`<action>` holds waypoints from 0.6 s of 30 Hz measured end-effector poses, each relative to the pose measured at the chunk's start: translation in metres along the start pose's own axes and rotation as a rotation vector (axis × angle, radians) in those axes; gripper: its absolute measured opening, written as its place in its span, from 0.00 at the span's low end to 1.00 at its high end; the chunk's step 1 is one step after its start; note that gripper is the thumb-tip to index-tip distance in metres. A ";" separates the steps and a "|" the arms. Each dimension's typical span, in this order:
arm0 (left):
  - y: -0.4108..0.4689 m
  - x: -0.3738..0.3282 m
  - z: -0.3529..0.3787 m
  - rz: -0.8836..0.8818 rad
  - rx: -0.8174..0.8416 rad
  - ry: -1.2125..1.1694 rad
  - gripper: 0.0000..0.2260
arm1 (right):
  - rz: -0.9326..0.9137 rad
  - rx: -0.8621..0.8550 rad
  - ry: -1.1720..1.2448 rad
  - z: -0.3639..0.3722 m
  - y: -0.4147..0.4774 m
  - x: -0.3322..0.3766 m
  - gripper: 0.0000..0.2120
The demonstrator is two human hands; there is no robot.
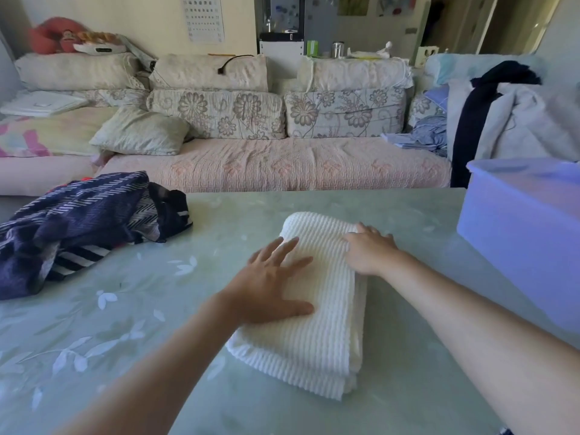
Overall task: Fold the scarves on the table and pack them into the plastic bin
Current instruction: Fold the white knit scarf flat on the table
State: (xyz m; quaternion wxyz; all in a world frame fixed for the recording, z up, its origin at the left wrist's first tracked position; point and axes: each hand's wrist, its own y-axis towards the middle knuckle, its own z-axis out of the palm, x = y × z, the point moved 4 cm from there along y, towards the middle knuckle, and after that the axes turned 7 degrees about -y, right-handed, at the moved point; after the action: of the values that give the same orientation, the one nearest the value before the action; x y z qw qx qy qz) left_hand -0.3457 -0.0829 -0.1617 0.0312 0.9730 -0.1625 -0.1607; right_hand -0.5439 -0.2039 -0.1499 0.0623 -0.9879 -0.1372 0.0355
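A pink quilted sofa (pixel 276 164) with floral back cushions (pixel 216 113) lines a cream wall (pixel 125 20) bearing a printed chart (pixel 204 18); clothes (pixel 518 120) pile at its right end in soft daylight.
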 end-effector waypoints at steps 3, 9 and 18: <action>0.017 -0.016 0.031 -0.084 0.034 -0.067 0.43 | -0.065 -0.029 0.069 0.007 -0.014 0.006 0.26; 0.052 -0.069 0.053 -0.210 -0.021 -0.114 0.44 | -0.110 0.009 0.130 0.027 -0.031 -0.031 0.28; 0.101 -0.171 0.067 -0.168 0.054 -0.496 0.33 | 0.033 -0.007 -0.219 0.003 -0.039 -0.127 0.30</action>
State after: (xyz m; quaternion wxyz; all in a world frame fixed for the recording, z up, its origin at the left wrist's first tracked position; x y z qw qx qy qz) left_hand -0.5516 -0.1228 -0.1616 -0.0493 0.9144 -0.0879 -0.3920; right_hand -0.6762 -0.2011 -0.1407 0.0428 -0.9805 -0.1269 0.1438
